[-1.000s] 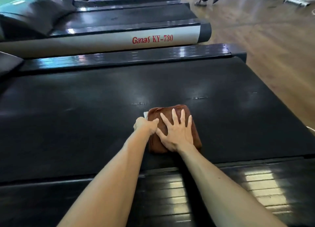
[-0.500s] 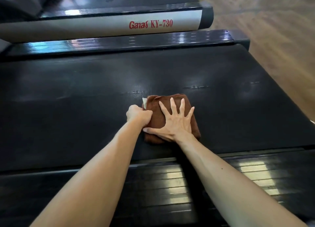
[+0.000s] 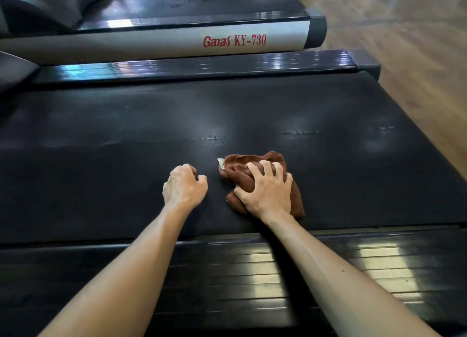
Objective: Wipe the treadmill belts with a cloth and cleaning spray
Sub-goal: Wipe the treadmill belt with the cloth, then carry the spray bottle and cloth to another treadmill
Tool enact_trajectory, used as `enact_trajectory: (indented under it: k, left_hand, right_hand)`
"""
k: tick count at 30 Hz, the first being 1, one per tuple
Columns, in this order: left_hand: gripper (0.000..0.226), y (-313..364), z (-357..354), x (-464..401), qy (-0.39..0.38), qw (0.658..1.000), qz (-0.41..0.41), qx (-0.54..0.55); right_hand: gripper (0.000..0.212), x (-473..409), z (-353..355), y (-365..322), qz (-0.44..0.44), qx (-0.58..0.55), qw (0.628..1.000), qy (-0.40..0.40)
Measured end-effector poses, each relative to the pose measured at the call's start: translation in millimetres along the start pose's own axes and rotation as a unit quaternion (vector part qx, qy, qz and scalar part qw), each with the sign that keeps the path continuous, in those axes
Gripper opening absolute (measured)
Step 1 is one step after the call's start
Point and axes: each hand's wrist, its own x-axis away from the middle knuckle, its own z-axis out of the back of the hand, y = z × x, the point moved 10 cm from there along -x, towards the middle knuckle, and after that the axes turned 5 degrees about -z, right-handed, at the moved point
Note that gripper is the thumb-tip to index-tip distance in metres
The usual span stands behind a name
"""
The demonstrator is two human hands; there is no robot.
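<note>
A brown cloth (image 3: 242, 168) lies bunched on the black treadmill belt (image 3: 126, 164), near its front edge. My right hand (image 3: 265, 188) grips the cloth from above, its fingers curled into the folds. A small white tag shows at the cloth's left end. My left hand (image 3: 183, 185) rests on the belt just left of the cloth, apart from it, with its fingers curled and holding nothing. No spray bottle is in view.
A glossy black side rail (image 3: 252, 281) runs along the near edge and another (image 3: 197, 65) along the far edge. Beyond stands a second treadmill with a grey "Ganas KY-730" side panel (image 3: 177, 44). Wooden floor (image 3: 417, 58) lies to the right.
My left hand has let go of the cloth's left edge and moved left. My right hand went from pressing flat on the folded cloth to gripping it, and the cloth is now bunched.
</note>
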Motion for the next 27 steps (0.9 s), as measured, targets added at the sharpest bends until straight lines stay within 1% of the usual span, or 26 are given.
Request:
enact_trajectory:
  k: [3, 5, 8, 12, 15, 17, 20, 23, 25, 27]
  left_hand:
    - [0.029, 1, 6, 15, -0.004, 1.000, -0.016, -0.016]
    - [0.029, 5, 16, 30, -0.011, 0.999, -0.027, -0.028]
    - [0.029, 13, 49, 52, 0.000, 0.998, -0.050, -0.024]
    - [0.029, 21, 130, 75, 0.054, 0.995, -0.077, -0.023]
    - [0.031, 9, 215, 95, 0.121, 0.991, -0.060, -0.009]
    - [0.033, -3, 269, 106, 0.165, 0.985, -0.046, 0.001]
    - [0.031, -45, 354, 132, 0.230, 0.973, -0.008, 0.025]
    - [0.021, -114, 420, 160, 0.317, 0.946, 0.006, 0.063]
    - [0.018, -170, 444, 177, 0.373, 0.925, 0.017, 0.067]
    - [0.020, -230, 459, 189, 0.410, 0.908, 0.053, 0.064]
  right_hand:
    - [0.056, 13, 15, -3, -0.004, -0.003, 0.998, 0.061]
    - [0.055, 19, 23, -5, -0.001, 0.008, 0.997, 0.072]
    - [0.058, 26, 46, -15, 0.016, 0.002, 0.997, 0.081]
    - [0.055, 41, 114, -56, 0.063, -0.059, 0.985, 0.151]
    - [0.058, 61, 179, -120, 0.135, -0.097, 0.969, 0.181]
    - [0.059, 73, 215, -163, 0.168, -0.119, 0.961, 0.185]
    - [0.059, 100, 252, -246, 0.223, -0.152, 0.949, 0.162]
    - [0.060, 131, 260, -335, 0.272, -0.186, 0.933, 0.144]
    - [0.060, 151, 254, -387, 0.302, -0.202, 0.919, 0.150]
    - [0.065, 169, 237, -437, 0.328, -0.204, 0.911, 0.148]
